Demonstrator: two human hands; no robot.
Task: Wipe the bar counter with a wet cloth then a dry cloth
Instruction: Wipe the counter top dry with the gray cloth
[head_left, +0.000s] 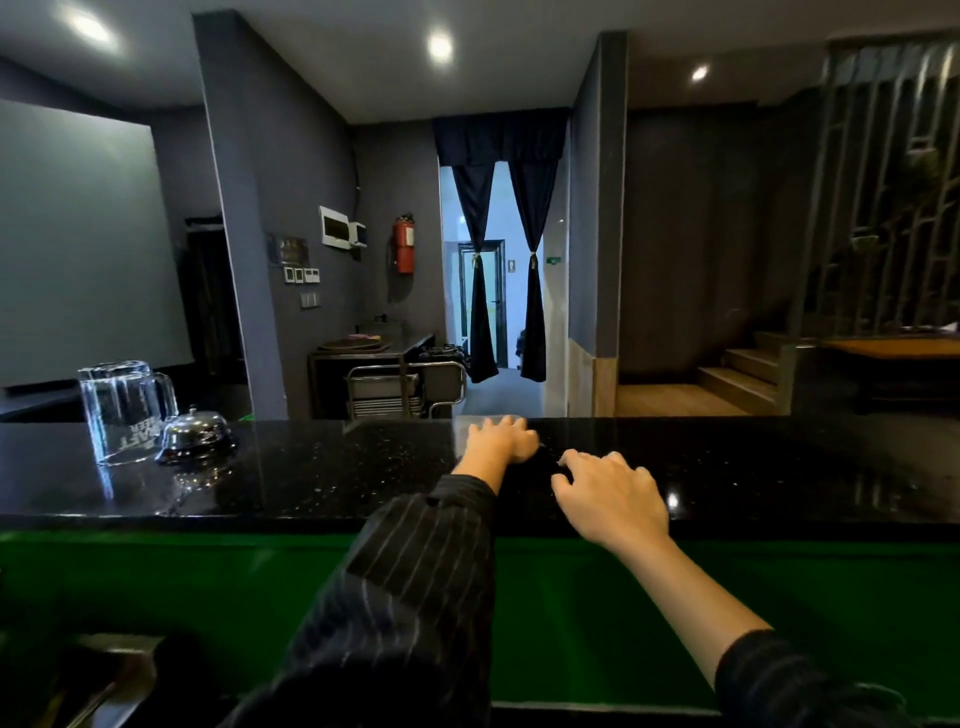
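Tabletop (311, 467): black, under both hands; no cloth discernible.
Left hand (501, 439): at far edge, fingers bent; grip unclear.
Right hand (608, 493): nearer, fingers bent; grip unclear.
Technique: overlapping strokes, skirting mug (122, 410) and bell (195, 434).

On the black counter (311, 467) rest the left hand (501, 439) and right hand (613, 496).

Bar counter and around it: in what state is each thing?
Counter: glossy, reflecting the lights.
Glass mugs: upside down on the counter.
Bell: upright, beside the mugs.
Curtains: tied back.
Left hand: on the counter, fingers bent.
Right hand: fingers spread, tips on the counter.
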